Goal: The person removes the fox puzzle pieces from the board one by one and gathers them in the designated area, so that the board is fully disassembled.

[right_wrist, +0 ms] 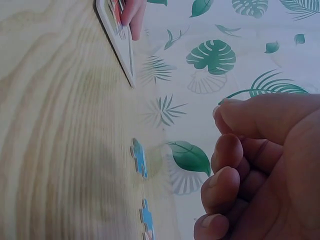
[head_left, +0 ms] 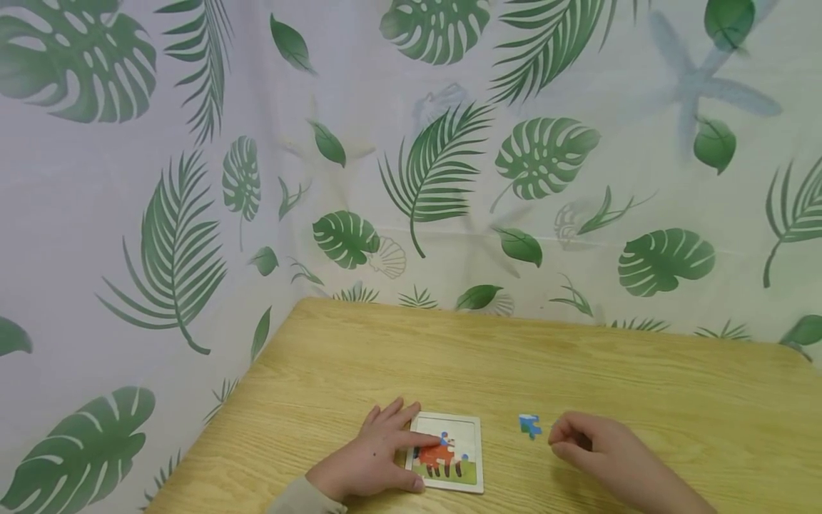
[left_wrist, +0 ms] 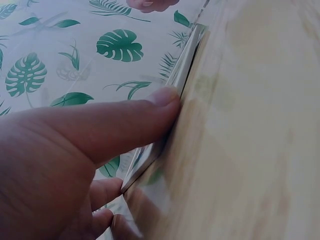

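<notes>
A small framed jigsaw puzzle (head_left: 477, 457) lies on the wooden table, with a red, dark-legged animal on green ground in its picture. My left hand (head_left: 379, 453) rests over its left side, fingers spread, the index finger stretched onto the picture. In the left wrist view the thumb (left_wrist: 145, 117) lies against the frame's edge. To the right of the puzzle, my right hand (head_left: 597, 446) hovers with curled fingers and thumb tip against the index finger, no object visible in it. Beside it lies a blue-and-green puzzle piece (head_left: 529, 425); the right wrist view also shows a second blue piece (right_wrist: 146, 220).
The wood-grain table (head_left: 514, 357) reaches back to a white curtain (head_left: 359, 178) printed with green leaves, which hangs along the back and left side. The table's back left corner (head_left: 305, 301) is rounded.
</notes>
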{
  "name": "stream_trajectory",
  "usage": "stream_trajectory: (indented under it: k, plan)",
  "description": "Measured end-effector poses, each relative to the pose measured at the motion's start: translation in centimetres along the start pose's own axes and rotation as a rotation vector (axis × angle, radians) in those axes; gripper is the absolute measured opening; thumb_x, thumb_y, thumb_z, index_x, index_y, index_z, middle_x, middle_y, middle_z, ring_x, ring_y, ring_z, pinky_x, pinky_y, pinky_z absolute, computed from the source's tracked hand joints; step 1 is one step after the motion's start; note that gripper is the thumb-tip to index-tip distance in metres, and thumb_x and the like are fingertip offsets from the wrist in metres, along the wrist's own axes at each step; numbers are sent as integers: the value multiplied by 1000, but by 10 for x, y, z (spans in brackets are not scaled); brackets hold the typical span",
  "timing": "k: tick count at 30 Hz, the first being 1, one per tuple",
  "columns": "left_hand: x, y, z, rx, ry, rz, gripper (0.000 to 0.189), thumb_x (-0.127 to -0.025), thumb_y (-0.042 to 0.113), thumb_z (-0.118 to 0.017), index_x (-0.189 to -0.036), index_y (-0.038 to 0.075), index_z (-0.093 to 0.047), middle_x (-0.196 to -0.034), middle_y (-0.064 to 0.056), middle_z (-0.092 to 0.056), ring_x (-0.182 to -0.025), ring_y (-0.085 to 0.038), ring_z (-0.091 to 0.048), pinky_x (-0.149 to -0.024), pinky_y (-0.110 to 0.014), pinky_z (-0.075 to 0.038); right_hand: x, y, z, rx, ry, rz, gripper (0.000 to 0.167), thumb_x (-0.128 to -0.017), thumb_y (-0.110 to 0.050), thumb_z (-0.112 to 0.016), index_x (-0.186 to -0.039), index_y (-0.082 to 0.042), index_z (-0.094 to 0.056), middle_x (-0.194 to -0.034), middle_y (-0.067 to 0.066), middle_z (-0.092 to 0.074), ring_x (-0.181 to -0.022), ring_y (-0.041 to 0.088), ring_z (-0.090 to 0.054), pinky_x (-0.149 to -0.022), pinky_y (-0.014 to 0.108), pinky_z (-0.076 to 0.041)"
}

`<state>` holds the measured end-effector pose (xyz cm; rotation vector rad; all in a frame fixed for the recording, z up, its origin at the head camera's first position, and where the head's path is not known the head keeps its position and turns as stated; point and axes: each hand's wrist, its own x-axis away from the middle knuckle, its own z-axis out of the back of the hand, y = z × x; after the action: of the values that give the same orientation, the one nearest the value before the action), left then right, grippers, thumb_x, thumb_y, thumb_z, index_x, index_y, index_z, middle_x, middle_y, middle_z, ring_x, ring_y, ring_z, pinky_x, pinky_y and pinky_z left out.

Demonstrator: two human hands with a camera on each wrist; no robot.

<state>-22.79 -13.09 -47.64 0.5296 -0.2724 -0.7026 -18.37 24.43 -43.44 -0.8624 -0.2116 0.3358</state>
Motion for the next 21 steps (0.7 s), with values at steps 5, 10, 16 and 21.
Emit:
stream_trajectory:
  k: [5,10,16,21]
  plan:
    - [0,-1,0,12,2,0,62,-85,49,-77,-143,42,-57,-166,-9,-24,-153,-38,-9,-115,-69,-3,-7,-5,-7,23,21,16,18,-99,-30,-67,-98,-12,-66,-84,-2,-60,-73,8,-52,-62,26,-46]
    - [0,-1,-1,20,4,15,61,-84,50,-78,-141,42,-58,-166,-8,-24,-153,-37,-9,-116,-68,-3,-15,-9,-15,14,19,5,17,-98,-29,-68,-97,-12,-65,-83,-3,-60,-73,10,-52,-62,27,-46]
    - [-1,-1,-1,44,8,18,60,-83,49,-79,-140,41,-60,-166,-8,-24,-153,-36,-9,-116,-68,-2,-27,-11,-26,31,21,28,13,-97,-26,-69,-96,-14,-67,-83,-5,-60,-74,9,-53,-64,26,-46]
    - [-2,-2,-2,47,7,31,60,-82,49,-80,-139,41,-60,-166,-6,-25,-153,-36,-10,-116,-67,-2,-38,-18,-36,36,-2,33,10,-96,-24,-69,-95,-15,-68,-84,-6,-62,-75,11,-54,-67,27,-47]
